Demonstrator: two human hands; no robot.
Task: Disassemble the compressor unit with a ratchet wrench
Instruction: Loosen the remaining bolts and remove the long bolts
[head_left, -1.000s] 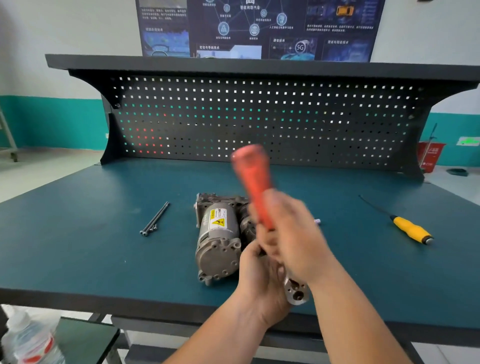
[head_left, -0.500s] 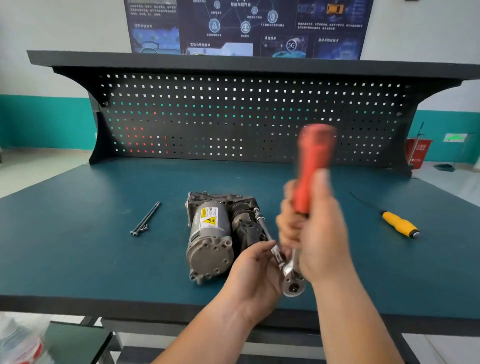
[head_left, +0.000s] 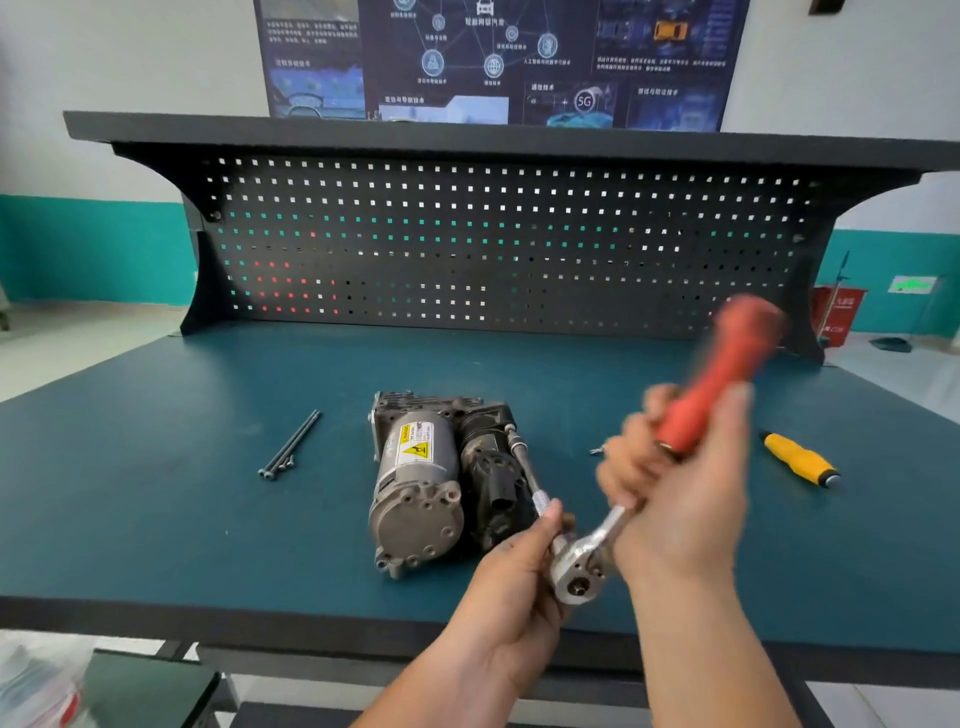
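- Blurred clear plastic item (head_left: 36, 680), low L corner, below bench edge; can't tell what.
- L hand (head_left: 511, 587): at front edge of bench (head_left: 156, 493), arm coming up from bottom centre. Thumb + fingers pinched narrow round near end of extension bar (head_left: 525, 465), right next to ratchet head.
- Ratchet wrench (head_left: 574, 574): silver head nearest camera, just R of L hand's fingertips, above the bench's front part. Shaft angled up and to the R.
- R hand (head_left: 675, 499): wrapped round lower part of red handle (head_left: 727, 364), fingers curled on it, back of hand to camera. Hand + handle blurred, so finger detail unclear. Top of handle sticking out above fist, tilted R.
- Extension bar running from ratchet head away to far R side of compressor unit (head_left: 421, 483); far tip at the unit's dark body, exact seat not clear.
- Compressor unit lying on bench, centre, just L of both hands. Grey motor cylinder w/ yellow warning label on L side, black part on R, round end cap facing camera.
- Long bolts (head_left: 291, 447): lying together, L of unit, well apart from it.
- Small metal bit (head_left: 597, 450) on bench just beside R hand's knuckles.
- Yellow-handled screwdriver (head_left: 797, 460): on bench, R of R hand.
- Black pegboard (head_left: 467, 244) at back of bench, shelf on top.
- Dark poster (head_left: 493, 57) on wall behind.
- Red bin (head_left: 839, 312) on floor, far R.
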